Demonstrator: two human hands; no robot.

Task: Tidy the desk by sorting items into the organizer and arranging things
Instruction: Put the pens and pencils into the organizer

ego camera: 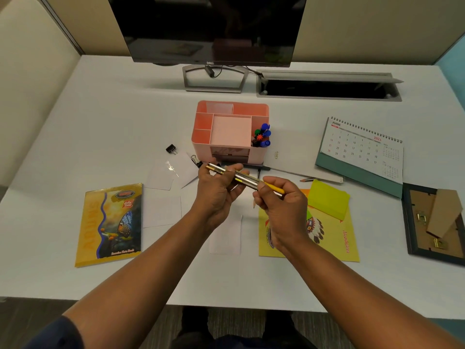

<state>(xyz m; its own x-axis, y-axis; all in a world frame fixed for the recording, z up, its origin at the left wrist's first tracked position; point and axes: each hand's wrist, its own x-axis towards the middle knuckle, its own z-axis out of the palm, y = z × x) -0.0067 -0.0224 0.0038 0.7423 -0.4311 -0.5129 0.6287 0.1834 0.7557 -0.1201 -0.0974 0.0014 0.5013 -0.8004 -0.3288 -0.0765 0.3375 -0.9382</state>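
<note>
pencil bundle (241,178) axis 10-to-4 o'clock | left hand (218,190) and right hand (279,200) both grasp it; pink organizer (230,132) at 12 o'clock, left hand nearer

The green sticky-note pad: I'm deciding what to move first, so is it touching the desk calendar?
Apart. The head view shows bare desk between the green sticky-note pad and the desk calendar.

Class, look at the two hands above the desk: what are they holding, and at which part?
A bundle of pencils: the left hand grips its left half, the right hand grips near its right end.
</note>
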